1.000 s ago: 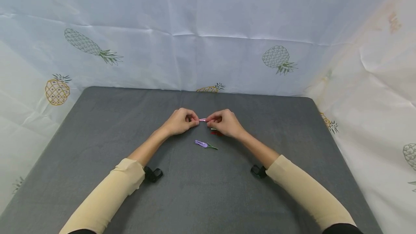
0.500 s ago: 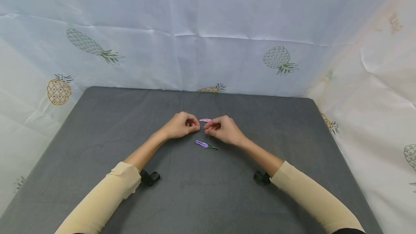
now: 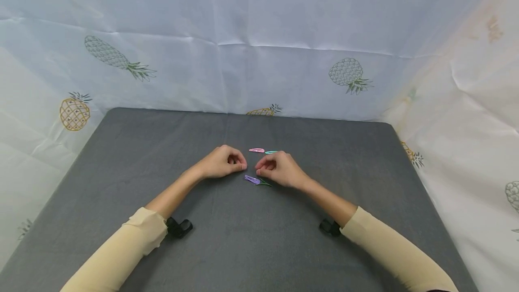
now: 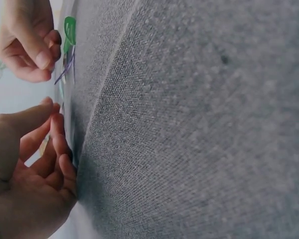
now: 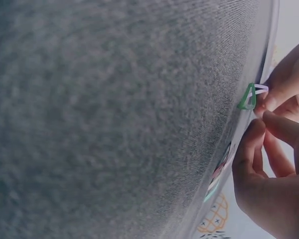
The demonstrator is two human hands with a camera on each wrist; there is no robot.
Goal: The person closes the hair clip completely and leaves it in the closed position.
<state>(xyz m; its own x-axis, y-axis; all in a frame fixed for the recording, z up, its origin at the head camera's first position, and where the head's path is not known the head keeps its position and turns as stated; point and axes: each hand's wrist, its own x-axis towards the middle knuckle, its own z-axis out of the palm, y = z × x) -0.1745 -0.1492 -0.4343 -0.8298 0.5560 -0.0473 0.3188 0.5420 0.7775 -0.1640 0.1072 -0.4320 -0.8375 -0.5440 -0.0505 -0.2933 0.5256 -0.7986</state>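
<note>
A purple snap hair clip [image 3: 252,179] lies on the grey table, with a green hair clip [image 3: 265,183] touching or overlapping its right end; both also show in the right wrist view, the green clip [image 5: 248,97] in front. Just beyond the purple clip, to its left, is my left hand [image 3: 223,162], fingers bent, thumb near the index finger, nothing visible in it. My right hand [image 3: 282,170] hovers right above the green clip, its thumb and index finger slightly apart and holding nothing I can see. Farther back lie a pink hair clip [image 3: 257,150] and a teal hair clip [image 3: 270,152], the latter partly hidden by the right hand.
The table [image 3: 259,247] has a dark grey cloth cover. White curtain fabric [image 3: 284,21] with printed pineapples hangs behind and at the sides. In the right wrist view, more clips [image 5: 222,167] show blurred along the far table edge.
Both hands have released the pink clip and drawn back toward me, to either side of the purple and green clips. The pink clip stays on the table; the teal clip has come into view.
</note>
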